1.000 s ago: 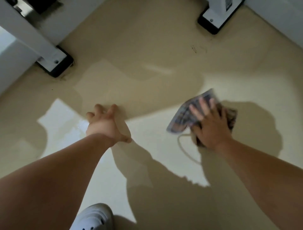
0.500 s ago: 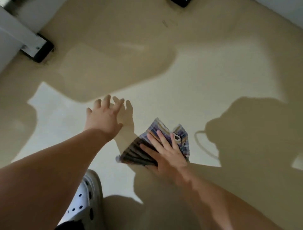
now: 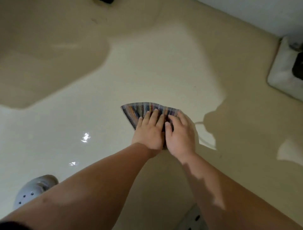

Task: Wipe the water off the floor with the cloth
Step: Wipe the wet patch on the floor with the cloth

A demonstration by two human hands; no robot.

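Observation:
A striped, multicoloured cloth (image 3: 139, 110) lies flat on the beige floor (image 3: 164, 69) in the middle of the view. My left hand (image 3: 148, 133) and my right hand (image 3: 180, 134) press on it side by side, palms down, fingers pointing away from me. The hands hide the near half of the cloth. Wet glints (image 3: 85, 137) shine on the floor to the left of the cloth. A thin curved water line (image 3: 202, 141) shows just right of my right hand.
A white foot of some furniture (image 3: 285, 70) stands at the right edge under a white wall (image 3: 262, 14). A dark foot (image 3: 105, 1) peeks in at the top. My white perforated shoe (image 3: 32, 188) is at the lower left, another (image 3: 193, 218) at the bottom.
My left hand has come off the bare floor and joined the right hand on the cloth. The cloth has slid across the floor, and the view has swung to the right.

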